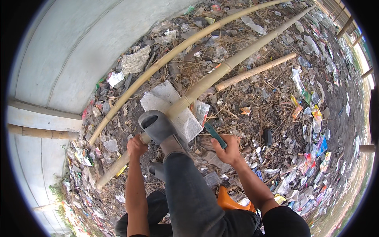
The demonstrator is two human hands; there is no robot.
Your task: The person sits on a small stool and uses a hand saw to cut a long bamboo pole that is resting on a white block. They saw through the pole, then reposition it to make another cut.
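A long bamboo pole (pixel 205 83) runs from the lower left to the far upper right, resting across a whitish block (pixel 188 125). My left hand (pixel 137 146) is wrapped round the pole near its close end. Just beyond that hand, my foot in a grey clog (pixel 158 125) is set on the pole over the block. My right hand (pixel 229 149), to the right of the block, is closed round a narrow, flat, dark-green tool (pixel 215 135). The tool points up and left toward the block's edge; its exact kind cannot be made out.
A second long bamboo pole (pixel 158 65) curves along a pale panelled wall (pixel 75 51) at left. A short bamboo piece (pixel 256 72) lies to the right. Scattered litter covers the ground, with a rough stone (pixel 135 61) near the wall. Something orange (pixel 231 201) shows beside my leg.
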